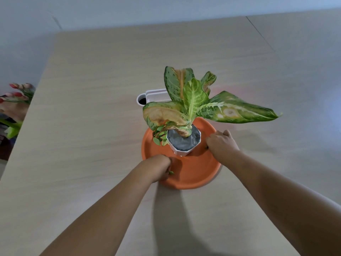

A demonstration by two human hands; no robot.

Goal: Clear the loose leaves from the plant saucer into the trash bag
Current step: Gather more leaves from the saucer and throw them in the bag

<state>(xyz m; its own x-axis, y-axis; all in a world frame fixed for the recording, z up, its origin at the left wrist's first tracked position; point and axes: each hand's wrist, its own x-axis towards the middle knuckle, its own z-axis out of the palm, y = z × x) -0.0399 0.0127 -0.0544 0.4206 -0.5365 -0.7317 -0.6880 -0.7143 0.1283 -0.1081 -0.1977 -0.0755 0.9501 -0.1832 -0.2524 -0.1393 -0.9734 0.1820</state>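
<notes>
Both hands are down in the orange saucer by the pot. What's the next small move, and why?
Probably lift the left hand clear with the green leaf bits pinched at its fingertips. A pile of loose leaves lies on the orange saucer left of the white pot, so return for those. No trash bag is in view.

Pot (184, 143) on saucer (195, 172)

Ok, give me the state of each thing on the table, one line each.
Orange saucer: flat on the table, both hands in it.
White pot: upright in the saucer.
Loose leaves: piled left of the pot.
Left hand: closed on a leaf.
Right hand: curled, a leaf beneath.
White container: open-topped, behind the plant.
</notes>
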